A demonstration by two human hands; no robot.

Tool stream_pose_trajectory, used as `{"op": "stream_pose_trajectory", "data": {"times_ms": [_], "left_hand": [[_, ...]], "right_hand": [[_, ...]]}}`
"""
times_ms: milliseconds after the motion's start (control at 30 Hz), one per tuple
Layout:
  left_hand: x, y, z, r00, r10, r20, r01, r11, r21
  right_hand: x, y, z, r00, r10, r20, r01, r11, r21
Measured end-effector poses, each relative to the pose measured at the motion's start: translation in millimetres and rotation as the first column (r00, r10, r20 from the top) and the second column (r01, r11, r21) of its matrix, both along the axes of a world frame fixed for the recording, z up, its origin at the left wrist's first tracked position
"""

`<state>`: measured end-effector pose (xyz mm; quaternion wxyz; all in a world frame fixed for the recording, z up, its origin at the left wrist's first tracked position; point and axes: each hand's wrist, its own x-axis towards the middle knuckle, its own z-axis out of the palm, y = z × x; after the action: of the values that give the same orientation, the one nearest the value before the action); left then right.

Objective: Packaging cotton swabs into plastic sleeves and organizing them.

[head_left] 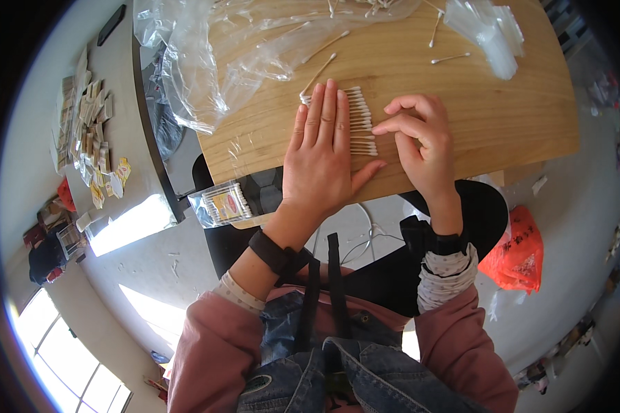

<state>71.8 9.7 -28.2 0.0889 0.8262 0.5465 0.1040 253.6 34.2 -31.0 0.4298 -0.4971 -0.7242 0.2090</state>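
Observation:
A row of cotton swabs [360,118] lies side by side on the wooden table [489,124]. Flat across its left part rests my left hand [322,148], fingers stretched and thumb out to the right, hiding the swabs beneath. My right hand [420,134] is at the right ends of the row, its index finger at the swab tips and the other fingers bent; nothing shows in it. Near the table's front left edge sits a clear pack of cotton swabs [222,205] with a yellow label.
Clear plastic bags [200,69] spread over the table's far left. Loose swabs [451,58] and a stack of clear sleeves [492,34] lie at the far right. Another table [127,103] at left holds many small packs [93,131]. A red bag [520,255] stands on the floor at right.

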Motion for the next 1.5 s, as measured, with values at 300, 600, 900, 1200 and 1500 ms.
{"op": "stream_pose_trajectory", "data": {"times_ms": [300,600,900,1200,1500], "left_hand": [[0,1,2,1.0,0.0,-0.01,0.0,1.0,0.0],[0,0,1,1.0,0.002,-0.011,-0.002,1.0,0.003],[0,1,1,1.0,-0.002,0.026,0.002,1.0,0.007],[1,1,2,1.0,0.004,0.013,-0.004,1.0,0.009],[0,0,2,1.0,0.004,0.011,-0.004,1.0,0.005]], "right_hand": [[-1,1,0,1.0,0.006,0.002,-0.006,1.0,-0.027],[-5,7,-1,1.0,0.006,0.028,-0.007,1.0,0.018],[-5,7,-1,0.999,-0.051,0.008,0.051,0.999,0.004],[-3,10,-2,0.997,-0.002,0.083,-0.002,0.999,0.045],[-8,14,0,0.995,-0.026,0.098,0.023,0.999,0.033]]}}
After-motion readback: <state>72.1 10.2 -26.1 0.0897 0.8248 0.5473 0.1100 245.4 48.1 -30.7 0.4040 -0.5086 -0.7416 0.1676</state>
